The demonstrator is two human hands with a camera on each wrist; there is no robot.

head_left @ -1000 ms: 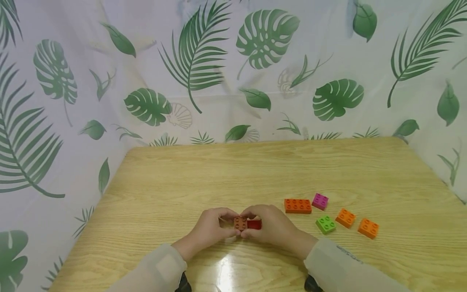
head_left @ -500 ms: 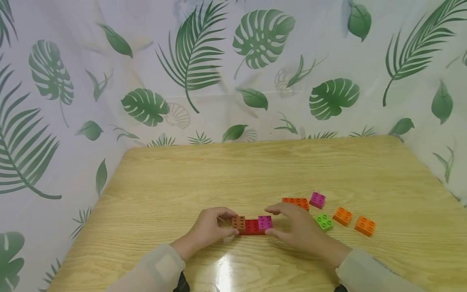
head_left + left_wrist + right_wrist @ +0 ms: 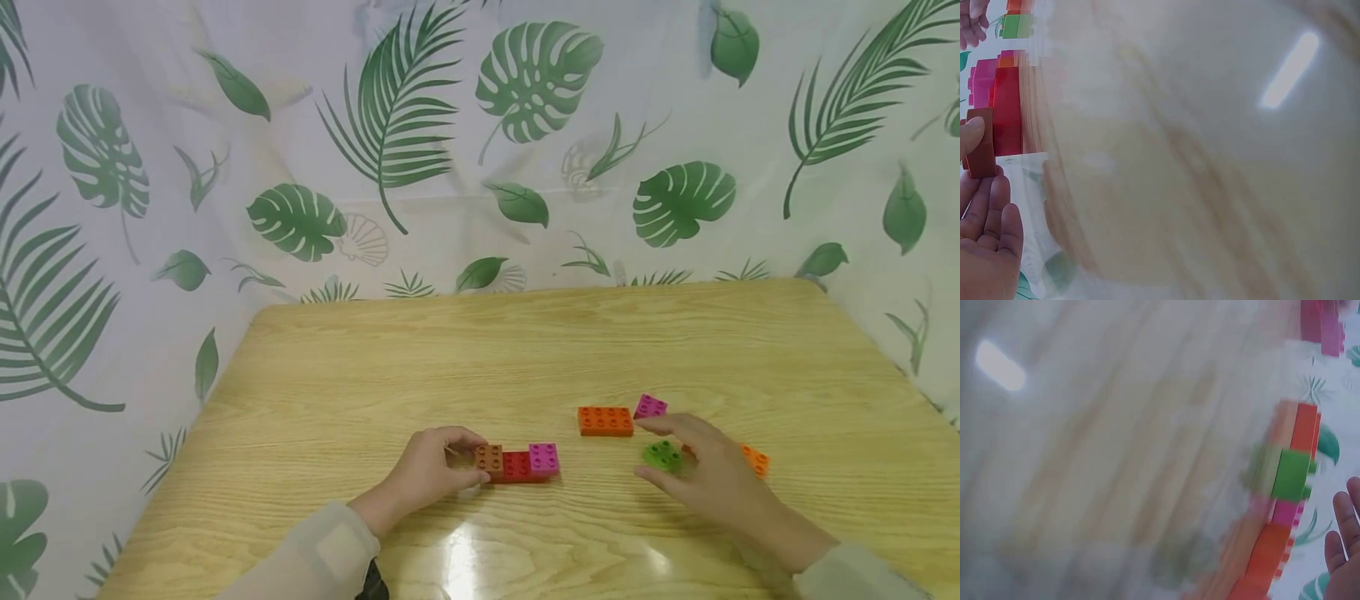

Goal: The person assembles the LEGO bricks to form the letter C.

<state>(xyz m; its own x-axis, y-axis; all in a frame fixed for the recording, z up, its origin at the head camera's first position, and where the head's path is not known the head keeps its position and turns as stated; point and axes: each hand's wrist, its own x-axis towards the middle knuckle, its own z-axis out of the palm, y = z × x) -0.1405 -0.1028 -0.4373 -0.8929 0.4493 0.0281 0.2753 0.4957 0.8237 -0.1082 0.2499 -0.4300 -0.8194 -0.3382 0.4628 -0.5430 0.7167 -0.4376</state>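
Note:
My left hand [image 3: 431, 471] pinches a brown brick [image 3: 490, 458] at the left end of a long red brick [image 3: 517, 467]. In the left wrist view, the thumb lies against the brown brick [image 3: 982, 147] and fingertips meet its lower end. A magenta brick [image 3: 543, 459] is seated on the red brick's right end, with red studs showing between. Over on the right, my right hand [image 3: 720, 479] is open, thumb and forefinger spread on either side of a lime green brick [image 3: 663, 456]. In the right wrist view, its fingers are apart from the green brick [image 3: 1291, 475].
A long orange-red brick [image 3: 605, 422] lies behind and left of the green one. Close to it is a second magenta brick [image 3: 650, 407]. Two orange bricks lie farther right, partly behind the right hand; one orange brick [image 3: 756, 460] shows past it. A leaf-print cloth [image 3: 450, 167] hangs behind the table.
My right hand has let go of the magenta brick, left on the red brick's right end, and moved right to the green brick. The left hand stays on the brown brick.

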